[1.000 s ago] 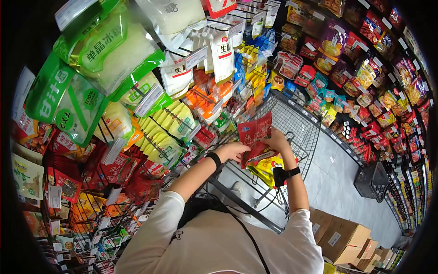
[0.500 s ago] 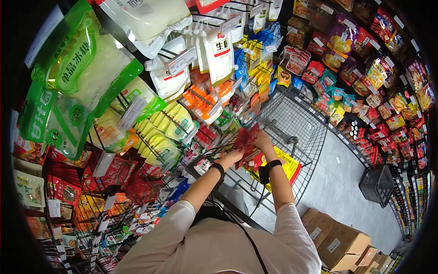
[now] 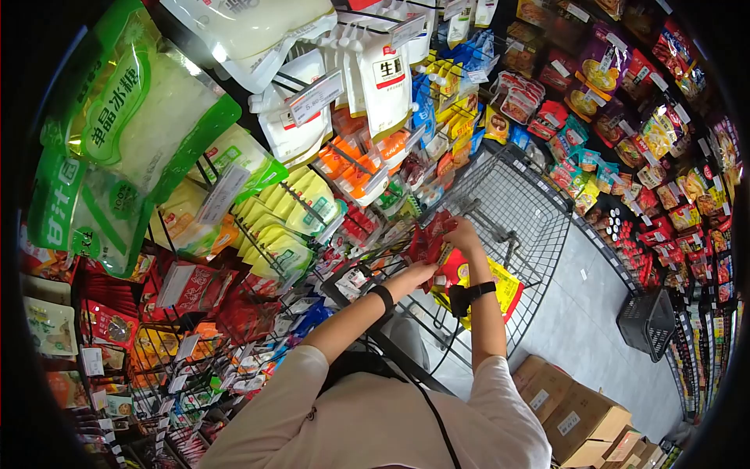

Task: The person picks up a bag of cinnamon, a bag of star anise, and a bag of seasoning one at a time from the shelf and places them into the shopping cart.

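A red packet point(image 3: 428, 238) is held between my two hands over the near end of the wire shopping cart point(image 3: 539, 258). My left hand point(image 3: 422, 273) grips its lower edge, fingers closed. At its upper right, my right hand point(image 3: 464, 237) pinches it. The packet's print is too small to read. Beneath my right wrist, a yellow and red bag point(image 3: 504, 288) lies in the cart. Both wrists wear black bands.
Hanging packets crowd the rack on the left, among them a large green rock-sugar bag point(image 3: 129, 117). Shelves of packaged food point(image 3: 664, 156) curve along the right. A dark basket point(image 3: 645, 322) and cardboard boxes point(image 3: 574, 410) stand on the floor.
My hands and the red packet have shifted slightly; the right hand has risen a little and the left has moved a bit rightward. The camera view has tilted slightly.
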`<move>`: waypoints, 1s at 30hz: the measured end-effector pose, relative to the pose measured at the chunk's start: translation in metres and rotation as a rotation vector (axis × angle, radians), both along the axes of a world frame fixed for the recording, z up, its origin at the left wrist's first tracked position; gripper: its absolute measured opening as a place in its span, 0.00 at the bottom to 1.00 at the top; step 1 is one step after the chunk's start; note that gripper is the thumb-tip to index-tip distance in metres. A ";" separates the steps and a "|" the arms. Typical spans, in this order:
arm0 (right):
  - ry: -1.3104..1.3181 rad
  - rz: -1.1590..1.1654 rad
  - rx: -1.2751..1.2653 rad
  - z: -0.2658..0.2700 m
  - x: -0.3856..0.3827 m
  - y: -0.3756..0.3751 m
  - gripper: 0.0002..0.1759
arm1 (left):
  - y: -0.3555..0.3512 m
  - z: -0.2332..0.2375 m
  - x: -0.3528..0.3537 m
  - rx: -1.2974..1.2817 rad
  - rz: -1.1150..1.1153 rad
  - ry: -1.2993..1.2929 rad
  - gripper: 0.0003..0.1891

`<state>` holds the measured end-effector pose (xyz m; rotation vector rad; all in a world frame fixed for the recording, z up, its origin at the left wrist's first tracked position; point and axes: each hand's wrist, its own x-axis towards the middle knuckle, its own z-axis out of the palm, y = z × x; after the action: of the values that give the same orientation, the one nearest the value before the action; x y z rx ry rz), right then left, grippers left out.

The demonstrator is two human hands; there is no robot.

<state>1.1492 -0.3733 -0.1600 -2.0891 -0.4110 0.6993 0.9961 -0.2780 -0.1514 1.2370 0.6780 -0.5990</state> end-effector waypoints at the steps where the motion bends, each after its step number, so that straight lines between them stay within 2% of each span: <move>1: -0.087 -0.025 0.000 -0.006 0.000 0.002 0.22 | 0.002 -0.009 0.002 -0.010 0.006 -0.003 0.13; 3: -0.265 -0.080 -0.002 -0.015 -0.003 0.004 0.20 | 0.002 -0.019 0.004 -0.033 0.012 -0.014 0.14; 6: -0.292 -0.245 -0.052 -0.024 -0.010 0.006 0.15 | 0.009 -0.018 -0.001 0.025 -0.005 0.043 0.17; 12: -0.256 -0.209 -0.128 -0.061 -0.024 0.008 0.13 | 0.022 -0.037 -0.015 0.104 -0.111 0.079 0.25; 15: -0.291 -0.235 -0.199 -0.076 -0.031 0.009 0.12 | 0.023 -0.048 -0.010 0.230 -0.350 0.126 0.28; 18: -0.354 -0.254 -0.203 -0.081 -0.035 0.013 0.11 | 0.017 -0.056 -0.006 0.561 -0.588 -0.011 0.29; 21: -0.284 -0.228 -0.228 -0.075 -0.037 0.018 0.09 | 0.015 -0.047 -0.006 0.608 -0.721 -0.123 0.29; 24: -0.321 -0.235 -0.221 -0.080 -0.040 0.021 0.06 | 0.011 -0.047 -0.007 0.614 -0.740 -0.120 0.28; 27: -0.358 -0.130 -0.286 -0.079 -0.035 0.022 0.07 | 0.008 -0.038 -0.003 0.653 -0.889 -0.093 0.28; 30: -0.569 -0.078 -0.401 -0.027 -0.051 0.033 0.09 | 0.009 -0.005 0.001 0.388 -0.915 -0.198 0.32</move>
<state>1.0986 -0.3398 -0.1874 -2.6662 -0.5256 0.1275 0.9971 -0.2688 -0.1561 1.9492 0.0132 -1.1009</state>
